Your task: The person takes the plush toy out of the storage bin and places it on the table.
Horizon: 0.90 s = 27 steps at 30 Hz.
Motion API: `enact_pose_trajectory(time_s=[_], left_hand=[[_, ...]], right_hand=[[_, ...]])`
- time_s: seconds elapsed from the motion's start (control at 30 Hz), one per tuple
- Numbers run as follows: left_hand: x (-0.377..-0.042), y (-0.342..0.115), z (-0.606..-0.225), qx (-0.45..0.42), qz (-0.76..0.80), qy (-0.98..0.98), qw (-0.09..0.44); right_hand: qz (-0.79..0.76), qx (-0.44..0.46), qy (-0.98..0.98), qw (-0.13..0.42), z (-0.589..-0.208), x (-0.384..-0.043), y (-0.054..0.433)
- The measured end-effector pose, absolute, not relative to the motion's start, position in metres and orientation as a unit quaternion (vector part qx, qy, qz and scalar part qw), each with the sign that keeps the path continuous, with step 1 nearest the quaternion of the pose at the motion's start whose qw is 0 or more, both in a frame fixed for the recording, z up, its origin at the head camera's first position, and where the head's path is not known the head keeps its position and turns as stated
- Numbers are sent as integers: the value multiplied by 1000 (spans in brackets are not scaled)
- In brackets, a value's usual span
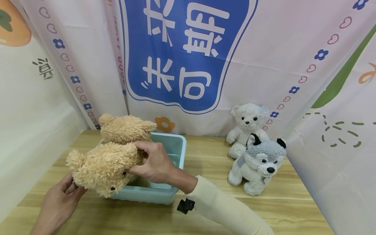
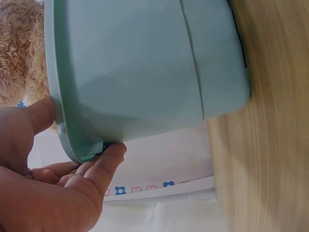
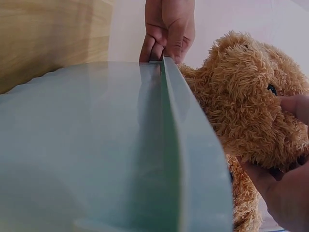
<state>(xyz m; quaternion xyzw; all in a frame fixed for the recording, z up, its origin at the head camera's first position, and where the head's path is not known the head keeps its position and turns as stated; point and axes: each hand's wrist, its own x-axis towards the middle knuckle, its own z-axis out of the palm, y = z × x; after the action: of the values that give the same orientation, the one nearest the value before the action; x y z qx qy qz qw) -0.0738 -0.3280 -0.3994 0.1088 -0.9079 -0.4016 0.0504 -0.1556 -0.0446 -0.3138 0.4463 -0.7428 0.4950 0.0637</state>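
Note:
A light-brown teddy bear [image 1: 105, 164] leans over the near left part of a light-blue plastic bin [image 1: 141, 195], face toward me. My right hand [image 1: 158, 163] grips its head between thumb and fingers; in the right wrist view the hand [image 3: 292, 193] shows at the bear's fur [image 3: 246, 92]. Behind it a second light-brown bear [image 1: 126, 130] sits in the bin, its lower body hidden. With my left hand [image 1: 60, 199] I hold the bin's left corner: in the left wrist view the thumb lies on the rim [image 2: 54, 72] and the fingers curl beneath it.
Toward the back right of the wooden table [image 1: 202, 182] sits a white teddy bear [image 1: 248, 122]. A grey-and-white husky plush [image 1: 258, 166] stands just in front of it. A printed cloth [image 1: 217, 120] hangs behind, with more cloth along both sides.

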Motion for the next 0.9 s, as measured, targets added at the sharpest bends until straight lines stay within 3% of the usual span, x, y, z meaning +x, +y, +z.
enact_pose_trajectory(time_s=[0.3, 0.9], left_hand=[[-75, -325, -394, 104, -392, -912, 62], [-77, -329, -394, 128, -406, -905, 6]], right_hand=[[518, 429, -735, 88, -309, -158, -41], [529, 421, -729, 107, -302, -161, -35]])
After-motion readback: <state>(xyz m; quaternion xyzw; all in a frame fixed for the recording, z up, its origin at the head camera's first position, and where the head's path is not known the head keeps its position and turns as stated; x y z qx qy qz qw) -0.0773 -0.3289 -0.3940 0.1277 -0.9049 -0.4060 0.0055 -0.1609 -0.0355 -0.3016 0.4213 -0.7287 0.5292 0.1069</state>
